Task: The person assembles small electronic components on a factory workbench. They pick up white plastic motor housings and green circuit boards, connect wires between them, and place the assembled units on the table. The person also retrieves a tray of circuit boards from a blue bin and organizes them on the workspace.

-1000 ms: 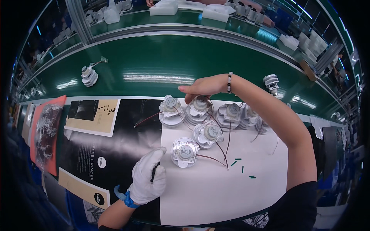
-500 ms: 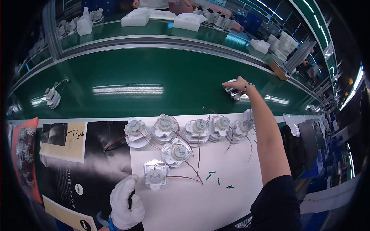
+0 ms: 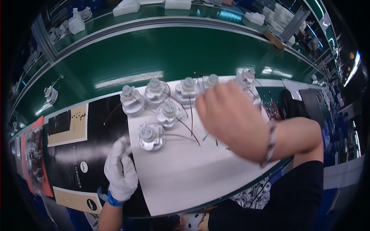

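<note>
My left hand (image 3: 121, 169), in a white glove with a blue band at the wrist, is half curled with thumb and fingers apart; nothing shows in it. It hovers by the left edge of the white sheet (image 3: 173, 184). Nearest to it is a white motor unit (image 3: 151, 136) with a round top and thin wires. My bare right hand (image 3: 235, 119), smeared by motion, is above the sheet's right part; its fingers point down and are hidden. Behind it stand more motor units (image 3: 189, 89), partly covered. Small green strips (image 3: 216, 143) lie beside the hand.
A green conveyor belt (image 3: 154, 54) runs beyond the sheet, with another unit (image 3: 50, 94) at its far left. The black printed sheet (image 3: 98, 154) lies left, beside a red-edged bag (image 3: 34, 158). White parts (image 3: 254, 194) fill a space below the table edge.
My right hand has left the unit it touched on the belt and come back over the white sheet. The whole view has shifted, with the table sitting higher in it. My left hand keeps its pose.
</note>
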Tool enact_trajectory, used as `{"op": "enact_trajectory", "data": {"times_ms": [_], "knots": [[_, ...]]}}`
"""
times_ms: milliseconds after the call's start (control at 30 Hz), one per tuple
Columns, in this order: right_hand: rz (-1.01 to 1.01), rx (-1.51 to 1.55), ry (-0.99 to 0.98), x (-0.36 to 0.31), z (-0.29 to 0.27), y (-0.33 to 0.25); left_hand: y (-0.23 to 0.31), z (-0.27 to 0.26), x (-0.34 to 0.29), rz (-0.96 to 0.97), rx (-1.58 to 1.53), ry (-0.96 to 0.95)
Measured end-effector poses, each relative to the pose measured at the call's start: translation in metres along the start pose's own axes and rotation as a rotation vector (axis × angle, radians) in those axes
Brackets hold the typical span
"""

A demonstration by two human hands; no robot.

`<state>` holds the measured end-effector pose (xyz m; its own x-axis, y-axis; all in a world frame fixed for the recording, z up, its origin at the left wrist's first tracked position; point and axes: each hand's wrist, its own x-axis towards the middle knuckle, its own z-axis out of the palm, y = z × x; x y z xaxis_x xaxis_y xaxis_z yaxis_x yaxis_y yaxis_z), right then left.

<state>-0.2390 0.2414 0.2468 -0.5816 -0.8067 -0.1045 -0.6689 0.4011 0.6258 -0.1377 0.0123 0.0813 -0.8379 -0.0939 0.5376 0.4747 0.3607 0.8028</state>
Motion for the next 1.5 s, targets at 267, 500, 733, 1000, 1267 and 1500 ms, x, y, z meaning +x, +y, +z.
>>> {"op": "enact_trajectory", "data": {"times_ms": [267,500,733,1000,1267,1500], "knots": [[-0.267,-0.174,-0.298,-0.081,0.063,-0.129,0.007,0.02,0.009,0.099,0.127,0.011],[-0.223,0.49,0.435,-0.12,0.034,-0.102,0.022,0.023,-0.002,0.115,0.167,0.112],[1.057,0.593,0.03,-0.187,0.186,0.047,0.069,0.004,-0.033,0.068,-0.115,-0.067],[1.066,0.544,0.183,-0.196,0.253,0.056,0.116,-0.008,-0.023,0.487,0.597,-0.091],[0.908,0.59,0.603,-0.203,0.17,0.038,0.101,0.021,-0.024,0.263,0.449,-0.126],[0.774,0.837,0.443,-0.203,0.127,-0.087,0.123,0.081,0.011,0.284,0.334,-0.569]]}}
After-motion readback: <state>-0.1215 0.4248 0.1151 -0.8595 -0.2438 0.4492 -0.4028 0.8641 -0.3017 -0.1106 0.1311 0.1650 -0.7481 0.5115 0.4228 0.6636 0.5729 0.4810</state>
